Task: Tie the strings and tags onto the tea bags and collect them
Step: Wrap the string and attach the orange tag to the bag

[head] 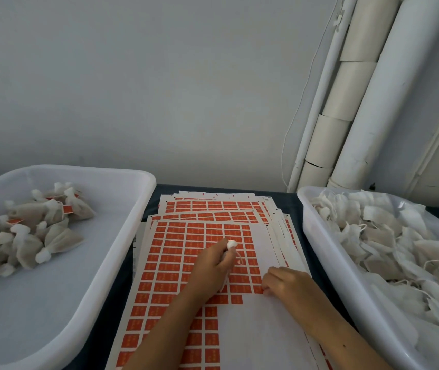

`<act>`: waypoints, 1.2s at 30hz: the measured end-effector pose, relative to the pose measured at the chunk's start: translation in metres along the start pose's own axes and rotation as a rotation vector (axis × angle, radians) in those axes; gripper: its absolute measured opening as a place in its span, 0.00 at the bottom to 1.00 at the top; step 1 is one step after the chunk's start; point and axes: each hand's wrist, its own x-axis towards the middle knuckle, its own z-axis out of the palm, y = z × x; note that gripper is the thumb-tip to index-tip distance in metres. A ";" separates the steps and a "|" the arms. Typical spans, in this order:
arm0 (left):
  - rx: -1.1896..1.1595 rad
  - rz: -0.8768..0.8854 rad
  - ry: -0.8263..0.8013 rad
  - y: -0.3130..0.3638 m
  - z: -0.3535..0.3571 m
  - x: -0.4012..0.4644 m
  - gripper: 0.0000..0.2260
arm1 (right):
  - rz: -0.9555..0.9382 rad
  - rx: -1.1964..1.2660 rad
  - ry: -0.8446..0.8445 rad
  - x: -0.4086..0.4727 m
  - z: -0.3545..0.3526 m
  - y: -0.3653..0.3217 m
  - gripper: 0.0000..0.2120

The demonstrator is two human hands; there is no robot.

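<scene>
Step in hand: I am picking a tag off the sticker sheet, by my judgement, for the tea bag I am already holding.
Left hand: my left hand is gripping the tea bag by its gathered neck, fingers curled round it, the white top poking out towards twelve o'clock and a loop of string hanging at three o'clock of my knuckles.
Right hand: my right hand is lying on the sheet at four o'clock of the left, fingertips bent down onto an orange tag at the edge of the printed block; whether it is pinching the tag yet I cannot tell.
Next move: it is calling for a clean peel of one tag, then bringing it to the string, I think.
Materials: the sheets are looking flat, papery and stacked, orange rectangles in a grid on white backing, with bare white where tags are gone.
Left tub: at nine o'clock, smooth white plastic with rounded corners, holding finished bags, soft pouches, some with orange tags showing.
Right tub: at three o'clock, heaped with limp, crumpled white bags.
</scene>
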 end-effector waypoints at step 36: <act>0.015 0.016 -0.010 -0.002 0.000 0.001 0.13 | -0.282 -0.270 0.128 -0.005 -0.010 -0.004 0.25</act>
